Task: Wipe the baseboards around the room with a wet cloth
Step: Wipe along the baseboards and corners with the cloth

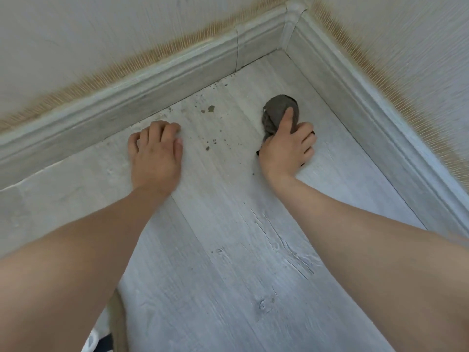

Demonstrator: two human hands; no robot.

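Clutched in the right hand [288,146], a bunched grey cloth [278,115] sits low over a pale wood-grain floor [228,250], the thumb laid straight along its top and the fingers curled round its far side. Most of the cloth bulges forward beyond the thumb, toward the corner of the room; a dark scrap of it shows below the wrist. Whether the cloth touches the boards cannot be told.

To the left, the left hand [156,151] holds nothing, its fingers bent at the knuckles and its fingertips down on the floor just beside the left baseboard [127,97], which runs from the picture's left edge up to the corner. A second run, the right baseboard [355,92], comes down from that corner along the right side, near the cloth but apart from it. Both are light grey, moulded strips with a joint piece at the corner [291,19].

Dark specks of dirt [210,109] lie scattered on the floor between the two hands and along the foot of the left baseboard. Above each baseboard the white textured wall [101,29] carries a brownish stained band. Both bare forearms reach in from the bottom edge.
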